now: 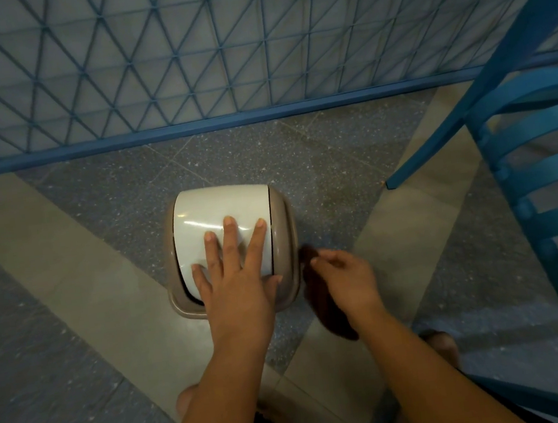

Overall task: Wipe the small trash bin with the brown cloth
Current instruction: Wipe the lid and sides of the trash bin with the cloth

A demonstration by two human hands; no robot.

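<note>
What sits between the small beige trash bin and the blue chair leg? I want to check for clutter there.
Only bare speckled grey floor lies between the small beige trash bin and the blue chair leg, as the head view shows.

The small trash bin point(232, 250) stands on the tiled floor point(73, 301) with open floor to its left and on its far side, up to the blue lattice fence point(186, 66) that closes off the back; the left hand point(235, 284) lies flat across the white swing lid point(217, 224), covering its near half; the right hand point(345, 282) with the brown cloth point(321, 296) fills the gap just beside the bin's right wall; further right, a blue chair point(543, 183) and its leg point(436, 146) narrow that side.
</note>
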